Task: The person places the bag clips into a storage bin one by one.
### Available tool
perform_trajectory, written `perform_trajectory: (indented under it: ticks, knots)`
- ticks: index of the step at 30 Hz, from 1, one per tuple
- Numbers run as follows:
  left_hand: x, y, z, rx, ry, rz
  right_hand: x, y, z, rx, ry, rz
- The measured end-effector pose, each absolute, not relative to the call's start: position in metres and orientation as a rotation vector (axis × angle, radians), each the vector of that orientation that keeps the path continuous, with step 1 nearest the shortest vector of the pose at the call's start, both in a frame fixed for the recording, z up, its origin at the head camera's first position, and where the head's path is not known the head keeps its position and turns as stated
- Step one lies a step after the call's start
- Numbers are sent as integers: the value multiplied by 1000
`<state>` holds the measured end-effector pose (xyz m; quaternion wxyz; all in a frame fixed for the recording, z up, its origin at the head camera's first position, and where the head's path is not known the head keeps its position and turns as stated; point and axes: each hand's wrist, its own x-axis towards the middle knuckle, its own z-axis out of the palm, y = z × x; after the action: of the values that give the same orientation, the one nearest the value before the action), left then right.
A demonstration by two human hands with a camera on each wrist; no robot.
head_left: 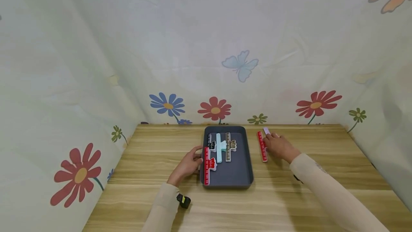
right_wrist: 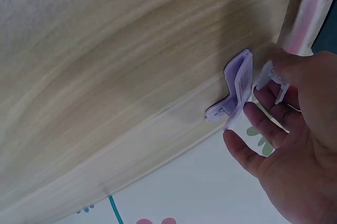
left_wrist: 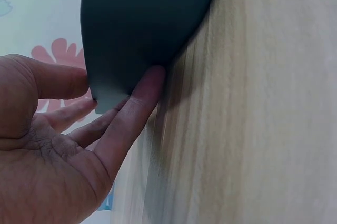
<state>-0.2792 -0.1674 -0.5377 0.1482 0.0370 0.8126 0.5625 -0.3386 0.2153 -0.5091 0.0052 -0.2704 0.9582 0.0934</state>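
Observation:
My left hand [head_left: 188, 165] is at the left side of a dark grey tray [head_left: 231, 176]. In the left wrist view, its rather straight fingers [left_wrist: 124, 129] touch the tray's outer wall and the thumb meets the rim. My right hand [head_left: 280, 146], right of the tray, pinches the white handle [right_wrist: 271, 79] of a red bag clip [head_left: 261, 146] between thumb and finger. The clip's long bar is patterned like piano keys. A lilac clip [right_wrist: 239, 84] lies on the table close by the right fingertips; in the head view the hand partly covers it.
In the tray lie a red clip [head_left: 207, 169], a black clip [head_left: 209, 141], a pale mint clip [head_left: 219, 149] and a brownish clip [head_left: 228, 149]. The wooden table [head_left: 154, 142] meets a flowered cloth [head_left: 273, 81] behind. A black strap piece [head_left: 184, 201] hangs by the left wrist.

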Motion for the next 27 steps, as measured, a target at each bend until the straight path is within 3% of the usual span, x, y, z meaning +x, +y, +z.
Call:
perform_trajectory:
  ticks: [27]
  knots:
    - [-280, -169, -540, 117, 2340, 1626, -311, 232, -505, -870, 3127, -118]
